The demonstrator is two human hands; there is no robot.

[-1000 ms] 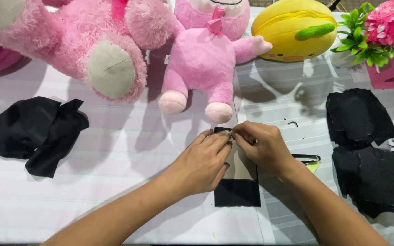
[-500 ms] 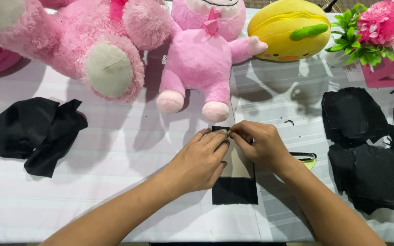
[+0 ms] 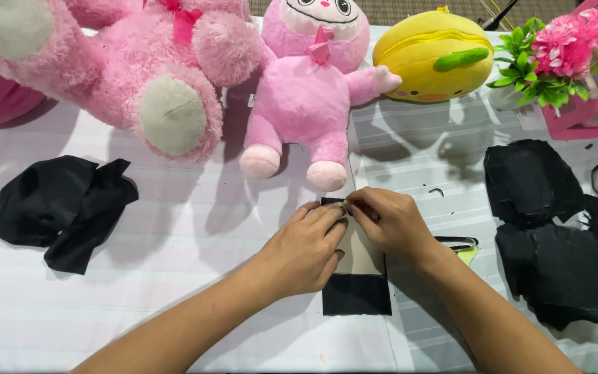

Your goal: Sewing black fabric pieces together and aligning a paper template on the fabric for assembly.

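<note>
- Black cloth strip (image 3: 356, 294) lies on the white table (image 3: 195, 228), long axis running away from the person
- Left hand (image 3: 306, 246) rests flat on it — fingers loosely curled
- Right hand (image 3: 389, 223) pinches its far end, slightly nearer that edge

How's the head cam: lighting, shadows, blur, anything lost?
Head view: bright, even light; soft shadows under the plush toys and hands on the white table. Sharp, no motion blur. Black fabric stacks are nearly textureless. The left hand and right hand hide the card's top edge.
</note>
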